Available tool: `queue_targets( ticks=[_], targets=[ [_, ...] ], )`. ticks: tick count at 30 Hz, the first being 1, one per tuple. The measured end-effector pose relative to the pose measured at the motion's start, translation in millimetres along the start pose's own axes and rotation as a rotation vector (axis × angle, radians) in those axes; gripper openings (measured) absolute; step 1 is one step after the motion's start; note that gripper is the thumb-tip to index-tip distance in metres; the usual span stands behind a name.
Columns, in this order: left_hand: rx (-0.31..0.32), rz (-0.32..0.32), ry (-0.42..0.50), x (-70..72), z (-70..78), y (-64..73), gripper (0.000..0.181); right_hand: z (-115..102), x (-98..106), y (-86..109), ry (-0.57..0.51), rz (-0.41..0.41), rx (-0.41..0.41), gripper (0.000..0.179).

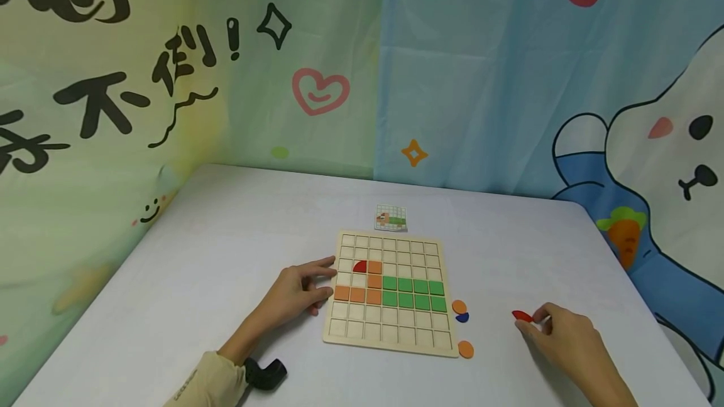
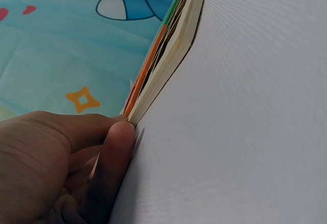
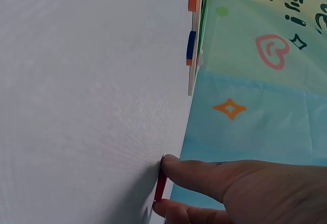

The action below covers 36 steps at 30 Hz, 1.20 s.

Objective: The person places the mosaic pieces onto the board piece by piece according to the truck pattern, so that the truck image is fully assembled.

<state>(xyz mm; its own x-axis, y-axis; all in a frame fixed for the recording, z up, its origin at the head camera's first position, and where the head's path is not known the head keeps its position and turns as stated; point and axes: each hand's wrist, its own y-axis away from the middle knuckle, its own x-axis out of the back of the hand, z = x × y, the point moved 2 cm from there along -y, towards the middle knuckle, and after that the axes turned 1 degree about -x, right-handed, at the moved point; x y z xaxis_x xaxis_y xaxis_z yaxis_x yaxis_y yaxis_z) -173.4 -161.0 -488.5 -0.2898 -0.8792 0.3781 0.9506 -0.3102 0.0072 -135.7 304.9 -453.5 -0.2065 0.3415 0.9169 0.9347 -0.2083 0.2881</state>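
Observation:
A pale wooden grid board (image 1: 390,335) lies on the table, with orange and green square tiles and a red quarter-circle piece (image 1: 360,267) set in it. The fingertips of my left hand (image 1: 294,294) touch the board's left edge; the left wrist view has thumb and forefinger against that edge (image 2: 158,88). Off to the board's right, my right hand (image 1: 568,335) pinches a red piece (image 1: 521,316) between thumb and fingers, low over the table. In the right wrist view this red piece (image 3: 161,185) shows edge-on, its full outline partly covered by the fingers.
By the board's right edge lie two orange discs (image 1: 459,306) (image 1: 466,349) and a dark blue piece (image 1: 462,317). A small picture card (image 1: 390,218) sits behind the board. Printed cloth (image 1: 464,68) hangs around the white table (image 1: 226,237).

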Motion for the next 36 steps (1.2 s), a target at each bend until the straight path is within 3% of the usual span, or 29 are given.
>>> queue_targets(
  ticks=[18, 24, 30, 36],
  targets=[
    [-0.001, 0.004, -0.002, -0.4, -0.4, -0.8, 0.039, -13.5, 2.0, 3.6, -0.008, 0.093, 0.076, 0.046],
    [0.002, 0.002, 0.0, -0.2, -0.4, -0.7, 0.039, -25.7, -1.2, 5.8, -0.03, 0.164, 0.13, 0.046],
    [0.001, 0.002, -0.003, -0.2, -0.5, -0.3, 0.039, -39.8, -7.5, 6.7, -0.055, 0.15, 0.134, 0.046],
    [-0.007, 0.002, -0.009, -0.2, 1.0, 0.6, 0.039, -54.4, -11.5, 13.3, -0.049, 0.177, 0.209, 0.045]
  ],
)
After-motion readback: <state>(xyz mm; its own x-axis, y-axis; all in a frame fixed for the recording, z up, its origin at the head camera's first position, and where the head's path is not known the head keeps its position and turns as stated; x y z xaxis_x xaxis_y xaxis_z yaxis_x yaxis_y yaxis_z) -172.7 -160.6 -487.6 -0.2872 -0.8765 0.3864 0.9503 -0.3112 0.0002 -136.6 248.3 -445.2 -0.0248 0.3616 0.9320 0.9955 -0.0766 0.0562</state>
